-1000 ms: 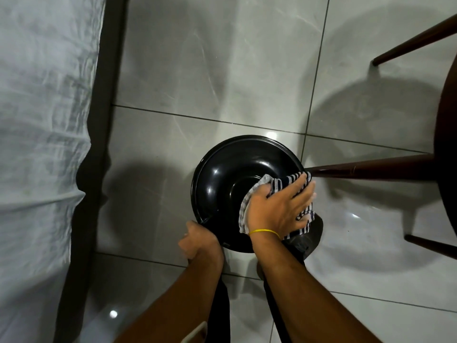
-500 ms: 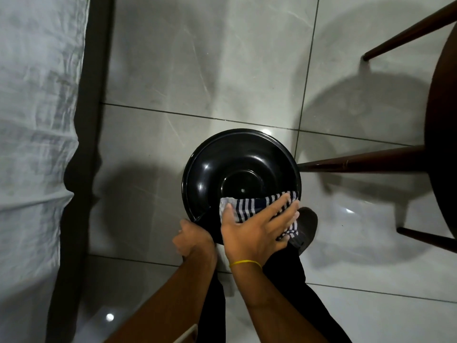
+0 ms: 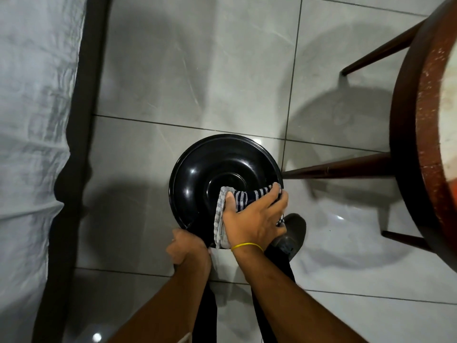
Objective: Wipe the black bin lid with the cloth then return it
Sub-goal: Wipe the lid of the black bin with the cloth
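Our right hand (image 3: pixel 254 219) lies on the blue-and-white striped cloth (image 3: pixel 247 197), thumb stretched across the fabric and fingers bent over its bunched far edge, holding it against the right side of the glossy black round bin lid (image 3: pixel 210 174). A thin yellow band (image 3: pixel 247 245) circles that wrist. One end of the cloth hangs down past the lid's near edge, between our two wrists.

Our left hand (image 3: pixel 188 246) grips the lid at its near rim, fingers curled under and out of sight, knuckles towards us. The lid faces up at us, a shallow dish with a round recess in its middle and small highlights on its left side. The cloth covers part of the recess edge and reaches the right rim.

Below the hands we see our black trouser legs (image 3: pixel 274 273) and a dark shoe (image 3: pixel 294 231) just beside the right wrist. The lid sits over a floor of glossy grey tiles (image 3: pixel 197 70) with dark grout lines, and a broad shadow falls to its left.

To the right stands a round piece of furniture with a dark brown wooden rim (image 3: pixel 405 144), its surface worn and flecked; one slanted leg (image 3: pixel 333 167) points at the lid's right rim. Along the left edge runs a bed with a crumpled white sheet (image 3: pixel 29 120) and a dark frame strip (image 3: pixel 84 95).
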Available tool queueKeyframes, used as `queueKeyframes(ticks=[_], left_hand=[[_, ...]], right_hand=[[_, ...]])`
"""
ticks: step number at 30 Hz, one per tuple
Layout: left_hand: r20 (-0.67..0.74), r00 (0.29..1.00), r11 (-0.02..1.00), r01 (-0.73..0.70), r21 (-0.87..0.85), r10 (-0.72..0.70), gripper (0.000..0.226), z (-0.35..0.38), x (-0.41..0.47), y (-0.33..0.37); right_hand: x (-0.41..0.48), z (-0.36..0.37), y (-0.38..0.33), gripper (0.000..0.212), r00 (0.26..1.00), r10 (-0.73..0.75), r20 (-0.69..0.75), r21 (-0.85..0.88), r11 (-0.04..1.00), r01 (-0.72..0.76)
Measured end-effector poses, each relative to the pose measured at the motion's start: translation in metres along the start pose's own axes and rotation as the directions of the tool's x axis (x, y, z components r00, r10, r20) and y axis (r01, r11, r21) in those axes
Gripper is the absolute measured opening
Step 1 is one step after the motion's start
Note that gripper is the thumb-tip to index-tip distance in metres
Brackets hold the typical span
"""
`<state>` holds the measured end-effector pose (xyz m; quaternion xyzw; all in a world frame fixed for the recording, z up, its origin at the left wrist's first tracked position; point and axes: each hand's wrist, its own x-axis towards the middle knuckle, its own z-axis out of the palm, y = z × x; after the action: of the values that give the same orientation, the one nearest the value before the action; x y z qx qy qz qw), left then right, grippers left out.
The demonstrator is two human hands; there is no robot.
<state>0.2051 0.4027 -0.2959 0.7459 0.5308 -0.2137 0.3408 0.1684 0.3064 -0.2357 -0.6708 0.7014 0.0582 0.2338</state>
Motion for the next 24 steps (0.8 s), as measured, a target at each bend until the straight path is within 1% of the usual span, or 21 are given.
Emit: queueKeyframes(ticks=[2, 4, 6, 10, 13, 15, 17, 19, 21, 23, 24], left_hand=[[0.013, 1.0, 1.0, 0.012, 0.021, -0.012, 0.068, 0.0, 0.004, 0.0], [0.024, 1.0, 1.0, 0.014, 0.026, -0.014, 0.065, 0.0, 0.005, 0.0], [0.038, 0.999, 0.999, 0.009, 0.038, -0.011, 0.062, -0.001, 0.003, 0.001], [0.072, 0.997, 0.999, -0.012, 0.051, 0.008, 0.051, -0.002, -0.002, 0.004], [0.088, 0.996, 0.998, -0.005, 0.065, -0.001, 0.048, -0.002, 0.0, 0.004], [0.085, 0.996, 0.999, -0.021, 0.05, 0.017, 0.048, -0.002, 0.002, 0.004], [0.072, 0.997, 0.999, -0.036, 0.04, 0.033, 0.046, 0.0, 0.001, 0.006], [0.063, 0.997, 0.997, -0.052, 0.051, 0.049, 0.05, 0.001, 0.002, 0.008], [0.09, 0.995, 0.998, -0.038, 0.043, 0.034, 0.053, 0.002, -0.002, 0.01], [0.092, 0.995, 0.996, -0.052, 0.076, 0.045, 0.053, 0.002, 0.0, 0.002], [0.101, 0.993, 0.993, -0.065, 0.097, 0.055, 0.05, 0.0, 0.002, 0.0]], right_hand=[[0.002, 0.001, -0.001, 0.105, 0.999, 0.04, -0.023, 0.04, 0.998, -0.039], [0.01, 0.0, 0.002, 0.095, 0.991, 0.124, -0.043, 0.116, 0.986, -0.118], [0.017, -0.002, 0.007, 0.091, 0.986, 0.164, -0.026, 0.161, 0.974, -0.158], [0.03, -0.006, 0.008, 0.091, 0.996, 0.083, -0.01, 0.13, 0.988, -0.081], [0.047, -0.007, -0.009, 0.096, 0.999, 0.029, -0.022, 0.108, 0.994, -0.027], [0.053, -0.004, -0.024, 0.103, 0.998, -0.05, -0.023, 0.06, 0.997, 0.052], [0.051, 0.001, -0.041, 0.11, 0.981, -0.195, 0.013, -0.035, 0.98, 0.195], [0.041, 0.006, -0.049, 0.114, 0.933, -0.351, 0.083, -0.096, 0.929, 0.359], [0.035, -0.001, -0.042, 0.119, 0.872, -0.473, 0.125, -0.137, 0.862, 0.488], [0.029, -0.007, -0.021, 0.123, 0.825, -0.531, 0.194, -0.182, 0.807, 0.562], [0.026, -0.009, -0.009, 0.126, 0.813, -0.537, 0.224, -0.196, 0.793, 0.577]])
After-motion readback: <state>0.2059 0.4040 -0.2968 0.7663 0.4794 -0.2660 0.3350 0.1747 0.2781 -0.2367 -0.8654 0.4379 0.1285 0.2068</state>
